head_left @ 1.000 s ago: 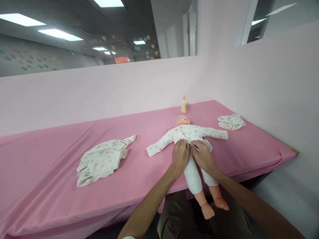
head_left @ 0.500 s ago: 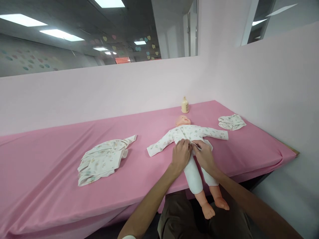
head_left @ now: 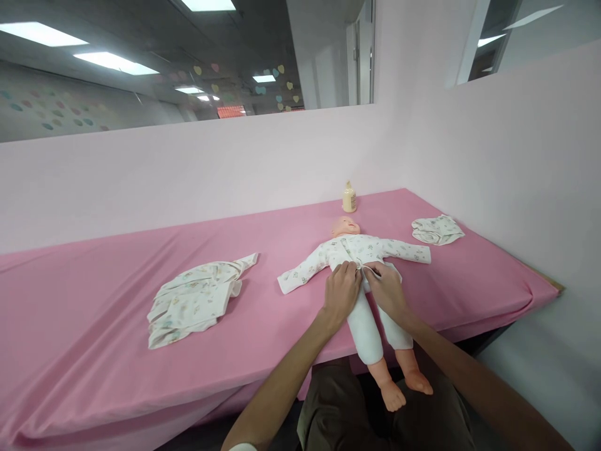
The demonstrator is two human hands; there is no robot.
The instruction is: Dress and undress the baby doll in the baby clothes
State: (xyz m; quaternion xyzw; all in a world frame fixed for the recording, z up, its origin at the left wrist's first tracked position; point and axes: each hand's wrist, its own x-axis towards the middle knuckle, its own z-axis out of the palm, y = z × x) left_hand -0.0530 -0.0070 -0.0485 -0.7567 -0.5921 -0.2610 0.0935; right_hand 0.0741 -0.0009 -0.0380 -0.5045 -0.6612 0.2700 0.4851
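A baby doll (head_left: 345, 226) lies on its back, its feet hanging over the table's front edge. It wears a white printed baby shirt (head_left: 335, 250) with both sleeves spread, and white trousers (head_left: 365, 332). At the shirt's waist my left hand (head_left: 342, 291) is closed, pinching a thin white tie string (head_left: 360, 265). Close beside it, my right hand (head_left: 385, 289) is closed on the string too, which stretches between the fingers with a small loop. My fingers partly hide the knot area and the shirt's lower front.
A pink sheet (head_left: 263, 326) covers the table. To the left lies another printed baby shirt (head_left: 200, 304); a folded printed cloth (head_left: 437, 230) is at the right. Behind the doll's head stands a cream pump bottle (head_left: 349, 198). Walls (head_left: 235, 169) border the back and right side.
The right hand has drawn slightly away from the left, and the white string now shows between them with a small loop. The doll and other things stay put.
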